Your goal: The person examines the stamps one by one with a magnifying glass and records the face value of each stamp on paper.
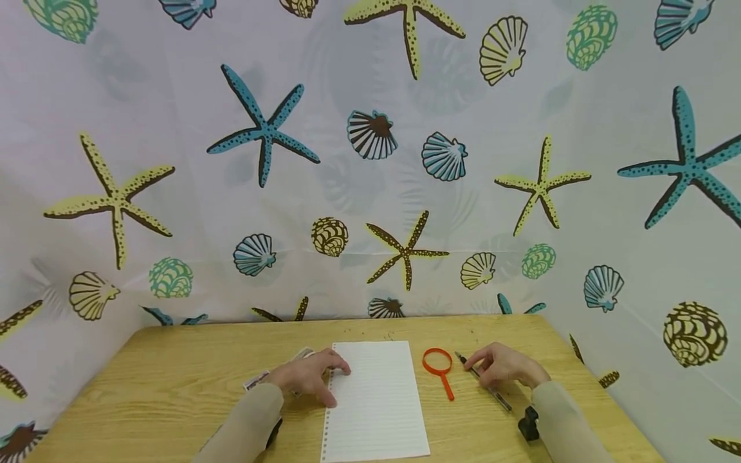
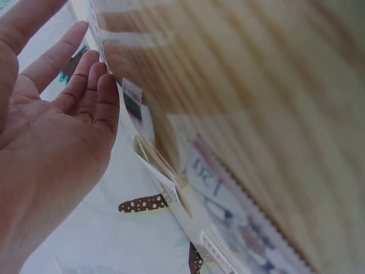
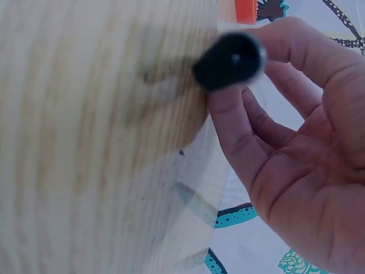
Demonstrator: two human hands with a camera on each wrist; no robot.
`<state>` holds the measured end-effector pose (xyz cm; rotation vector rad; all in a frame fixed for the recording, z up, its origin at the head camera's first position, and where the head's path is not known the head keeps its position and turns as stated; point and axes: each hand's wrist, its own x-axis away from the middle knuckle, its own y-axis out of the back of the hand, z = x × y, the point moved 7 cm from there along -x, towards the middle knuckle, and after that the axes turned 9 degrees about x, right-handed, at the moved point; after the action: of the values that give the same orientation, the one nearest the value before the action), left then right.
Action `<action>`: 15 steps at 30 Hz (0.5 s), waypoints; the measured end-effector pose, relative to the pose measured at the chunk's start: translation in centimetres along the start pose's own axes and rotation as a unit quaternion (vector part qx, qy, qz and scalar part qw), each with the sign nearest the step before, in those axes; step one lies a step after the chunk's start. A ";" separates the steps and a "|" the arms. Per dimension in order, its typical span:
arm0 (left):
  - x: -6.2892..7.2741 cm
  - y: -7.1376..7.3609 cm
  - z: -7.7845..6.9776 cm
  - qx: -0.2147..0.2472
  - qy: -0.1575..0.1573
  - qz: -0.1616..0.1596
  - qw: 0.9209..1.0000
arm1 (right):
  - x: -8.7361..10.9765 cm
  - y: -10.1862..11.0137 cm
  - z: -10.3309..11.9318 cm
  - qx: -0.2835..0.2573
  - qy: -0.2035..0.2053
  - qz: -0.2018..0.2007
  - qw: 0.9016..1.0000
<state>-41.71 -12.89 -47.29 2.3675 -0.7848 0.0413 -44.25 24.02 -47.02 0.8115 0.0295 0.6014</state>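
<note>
A white lined sheet of paper (image 1: 376,399) with punched holes down its left side lies on the table. My left hand (image 1: 309,376) is at its left edge, fingers spread and holding nothing; in the left wrist view the same hand (image 2: 63,114) shows its palm with loosely bent fingers. To the right of the paper, my right hand (image 1: 503,364) pinches a dark slim pen (image 1: 499,399) between thumb and fingers. The right wrist view shows the pen's dark end (image 3: 231,61) toward the camera, hiding the rest of it. An orange-red magnifying glass (image 1: 438,361) lies between paper and pen.
Small printed items (image 1: 255,381) lie partly hidden beneath and behind my left forearm; the left wrist view shows a printed piece (image 2: 228,205), blurred. A white curtain (image 1: 324,193) with starfish and shells hangs behind the wooden table (image 1: 173,379) and along its sides.
</note>
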 end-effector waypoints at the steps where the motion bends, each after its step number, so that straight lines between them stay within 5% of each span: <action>1: 0.0 0.0 0.0 -0.003 -0.001 0.001 1.000 | 0.0 0.0 0.0 0.000 0.000 0.001 1.000; 15: -0.2 0.0 0.4 0.005 0.011 -0.008 1.000 | 0.6 0.4 0.1 -0.036 -0.027 0.025 0.999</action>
<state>-41.94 -13.06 -47.62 2.3794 -0.7557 0.0658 -43.93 24.50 -46.55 0.7602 -0.0616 0.6242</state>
